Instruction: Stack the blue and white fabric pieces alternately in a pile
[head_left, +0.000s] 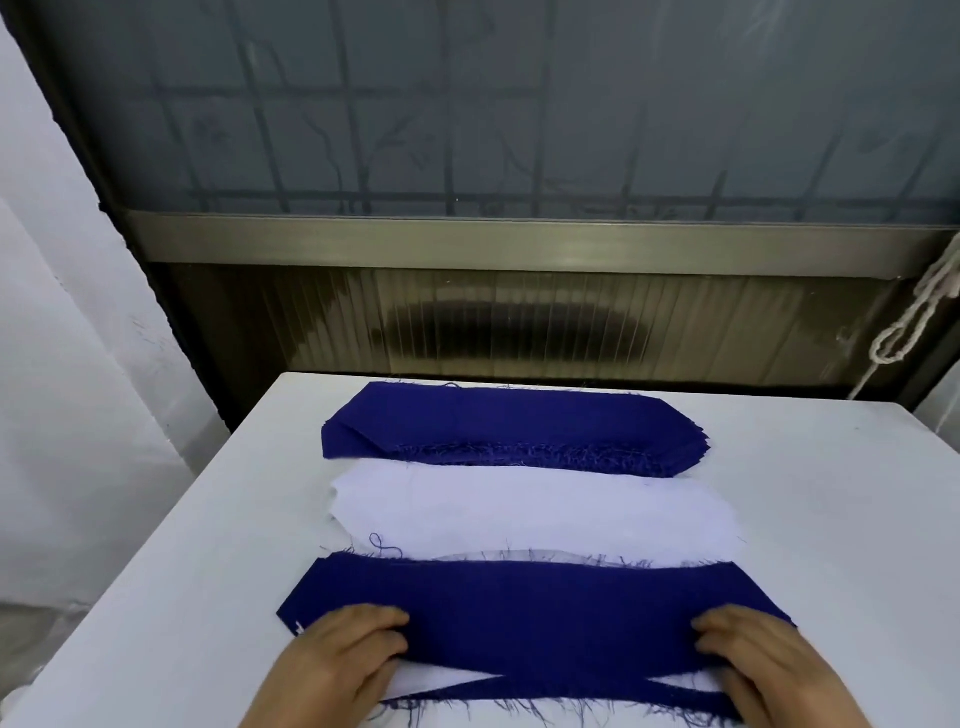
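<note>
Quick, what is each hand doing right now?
Left hand: fingers curled onto the left end of the top blue piece, gripping it.
Right hand: fingers curled onto its right end, gripping it too.

Three groups of cut fabric lie on one white table. Upper centre: one stack of dark blue frayed fabric pieces; its layers are too fine to count. Centre: one stack of white fabric pieces, layers likewise uncountable. Lower centre: one mixed pile, showing two blue layers and one white layer. Two bare hands, left hand and right hand.
</note>
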